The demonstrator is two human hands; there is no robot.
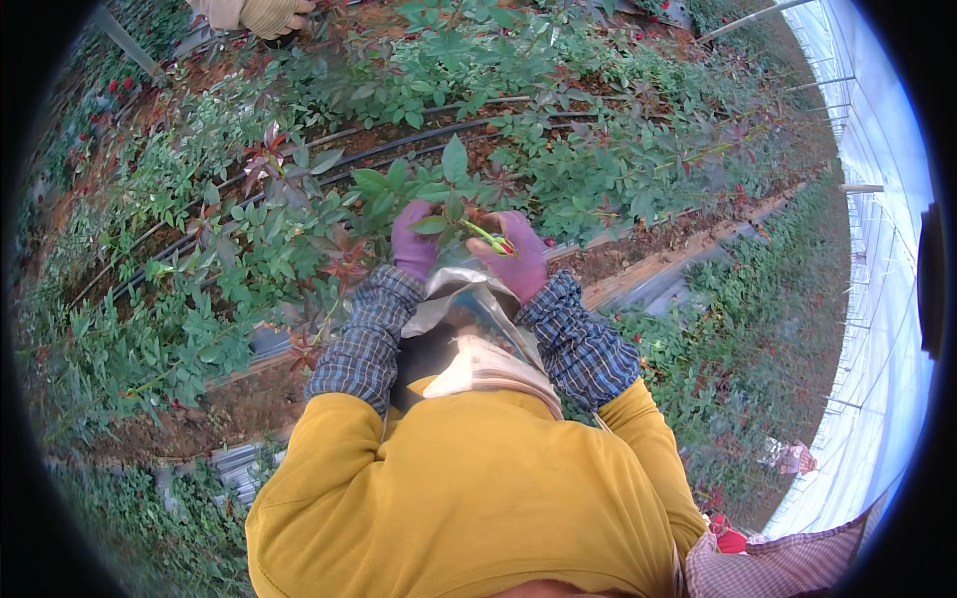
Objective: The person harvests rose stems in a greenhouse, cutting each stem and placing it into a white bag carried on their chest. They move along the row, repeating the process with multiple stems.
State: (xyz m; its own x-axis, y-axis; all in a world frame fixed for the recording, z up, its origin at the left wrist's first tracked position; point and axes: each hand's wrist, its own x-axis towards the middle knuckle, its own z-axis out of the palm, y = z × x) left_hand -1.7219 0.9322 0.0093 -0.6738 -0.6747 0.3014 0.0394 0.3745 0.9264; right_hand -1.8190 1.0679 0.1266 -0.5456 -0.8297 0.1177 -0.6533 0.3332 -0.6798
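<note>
My left hand (416,238), in a purple glove, is among the leaves of a rose bush, its fingers partly hidden by foliage. Close to its right, my right hand (516,253), gloved in purple and pink, has its fingers curled around the upper stem of a rose with a red-tipped bud (502,246). The bud points down to the right across the right palm. Below both hands, an open silvery bag (441,312) hangs at my front, with pale material (478,362) inside or against it. Whether the left fingers grip a stem is hidden.
Rose bushes spread on all sides. Black irrigation pipes (419,137) run through the bed ahead. A soil path with plastic sheeting (662,278) crosses beside me. Another person's gloved hand (273,16) is at the top left. Greenhouse film (882,299) stands at the right.
</note>
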